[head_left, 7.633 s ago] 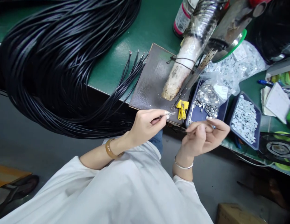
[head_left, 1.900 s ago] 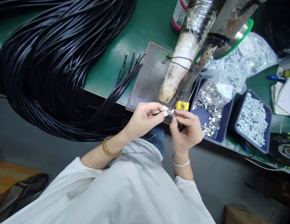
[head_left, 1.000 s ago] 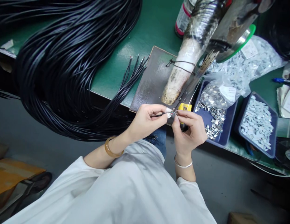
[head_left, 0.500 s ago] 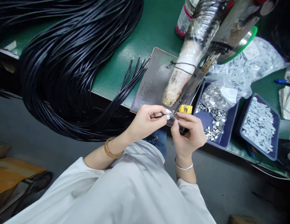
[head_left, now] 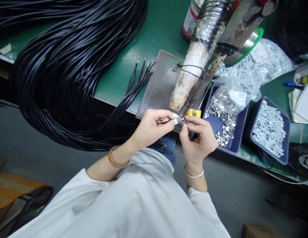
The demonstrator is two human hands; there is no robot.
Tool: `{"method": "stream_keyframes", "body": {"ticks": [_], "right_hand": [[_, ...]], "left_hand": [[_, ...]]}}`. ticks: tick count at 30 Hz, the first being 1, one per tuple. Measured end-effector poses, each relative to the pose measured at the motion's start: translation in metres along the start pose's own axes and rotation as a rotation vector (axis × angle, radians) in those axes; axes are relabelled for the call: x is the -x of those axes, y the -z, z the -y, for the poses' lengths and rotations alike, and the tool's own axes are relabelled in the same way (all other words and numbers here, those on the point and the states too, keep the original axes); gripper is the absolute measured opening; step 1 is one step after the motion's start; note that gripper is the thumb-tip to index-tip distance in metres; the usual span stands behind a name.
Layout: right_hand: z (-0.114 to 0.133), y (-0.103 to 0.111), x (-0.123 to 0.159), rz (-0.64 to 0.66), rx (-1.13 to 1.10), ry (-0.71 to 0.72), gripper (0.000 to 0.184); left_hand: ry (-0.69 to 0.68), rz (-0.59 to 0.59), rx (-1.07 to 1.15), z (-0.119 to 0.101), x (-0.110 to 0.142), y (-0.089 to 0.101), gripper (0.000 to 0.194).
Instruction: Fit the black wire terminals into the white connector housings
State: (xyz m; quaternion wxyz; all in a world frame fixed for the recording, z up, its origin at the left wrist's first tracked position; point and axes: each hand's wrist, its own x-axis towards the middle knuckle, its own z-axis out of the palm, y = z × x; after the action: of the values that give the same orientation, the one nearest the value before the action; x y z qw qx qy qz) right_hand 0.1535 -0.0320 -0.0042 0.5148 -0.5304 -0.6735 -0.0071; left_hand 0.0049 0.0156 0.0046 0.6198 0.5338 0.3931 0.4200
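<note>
My left hand (head_left: 151,129), with white tape on its thumb and forefinger tips, is closed in a pinch on a thin black cable (head_left: 165,122). Meeting it from the right, my right hand (head_left: 200,137) has its thumb and forefinger closed at the cable's end. A small shiny metal piece (head_left: 180,119) shows between the two sets of fingertips; its exact shape is too small to make out. Just beyond the hands is a yellow block (head_left: 194,113), near the edge of a dark metal plate (head_left: 154,89).
A large bundle of black cables (head_left: 62,72) hangs over the table's left edge. A taped white tube (head_left: 185,82) leans over the plate. To the right stand a blue tray of metal clips (head_left: 239,142), a second tray of pale pieces (head_left: 250,132) and plastic bags (head_left: 263,66).
The view has shifted slightly, so the table things appear a little further left. Both hands keep their pinch at the cable end, with only slight finger movement.
</note>
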Motion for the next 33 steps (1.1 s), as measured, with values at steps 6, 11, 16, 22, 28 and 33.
{"method": "stream_keyframes", "body": {"ticks": [6, 11, 16, 22, 28, 33], "right_hand": [[-0.001, 0.001, 0.001, 0.006, 0.002, -0.007, 0.017], [-0.002, 0.004, 0.002, 0.044, -0.038, -0.145, 0.013], [-0.003, 0.012, -0.001, 0.100, -0.242, -0.356, 0.007], [-0.002, 0.012, -0.002, 0.143, -0.255, -0.364, 0.008], [0.003, 0.003, 0.007, -0.011, -0.005, -0.107, 0.015], [0.002, -0.001, 0.007, -0.021, 0.057, -0.023, 0.019]], "left_hand": [[-0.007, 0.009, -0.033, 0.004, 0.000, 0.000, 0.011], [-0.057, 0.079, -0.116, 0.005, 0.006, -0.001, 0.013], [-0.347, 0.018, -0.308, 0.006, 0.015, 0.001, 0.012], [-0.091, 0.191, -0.056, 0.003, 0.013, 0.003, 0.023], [-0.046, 0.092, -0.042, 0.006, 0.011, 0.000, 0.021], [-0.097, 0.000, -0.099, 0.009, 0.013, -0.004, 0.015]]}}
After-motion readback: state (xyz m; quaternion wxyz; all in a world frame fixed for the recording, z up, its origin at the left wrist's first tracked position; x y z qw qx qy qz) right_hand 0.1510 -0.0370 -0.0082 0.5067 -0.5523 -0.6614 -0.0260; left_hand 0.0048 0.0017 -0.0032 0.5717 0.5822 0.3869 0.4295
